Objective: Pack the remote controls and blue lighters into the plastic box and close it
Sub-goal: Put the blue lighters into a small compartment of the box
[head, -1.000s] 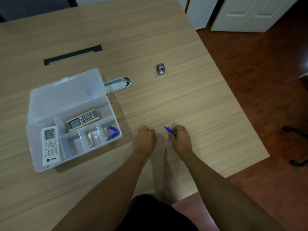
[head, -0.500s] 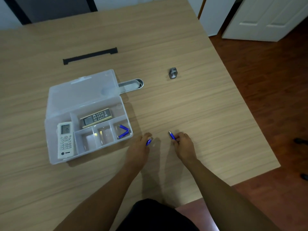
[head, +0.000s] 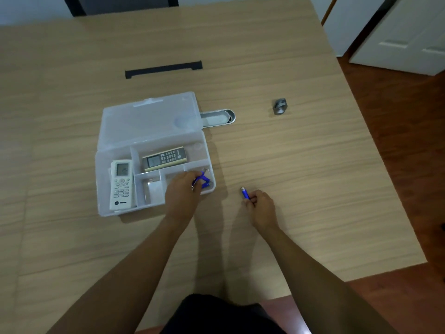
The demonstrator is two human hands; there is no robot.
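A clear plastic box (head: 101, 179) lies open on the wooden table, its lid (head: 149, 121) folded back. A white remote (head: 121, 185) lies in its left compartment and a dark remote (head: 165, 159) in the rear one. Blue lighters (head: 204, 180) lie in the front right compartment. My left hand (head: 183, 194) reaches over that compartment, pinching a blue lighter (head: 196, 182) at its fingertips. To the right of the box, my right hand (head: 261, 208) rests on the table, shut on another blue lighter (head: 245, 193).
A metal oval tray (head: 218, 118) pokes out from behind the lid. A small grey metal object (head: 280, 106) sits at the right, and a black bar (head: 163, 69) lies further back. The table's right edge drops to a red-brown floor; white doors stand beyond.
My left hand has picked up a blue lighter and carried it left, over the box's front right compartment. The right hand still holds its lighter on the table. The camera view shifted.
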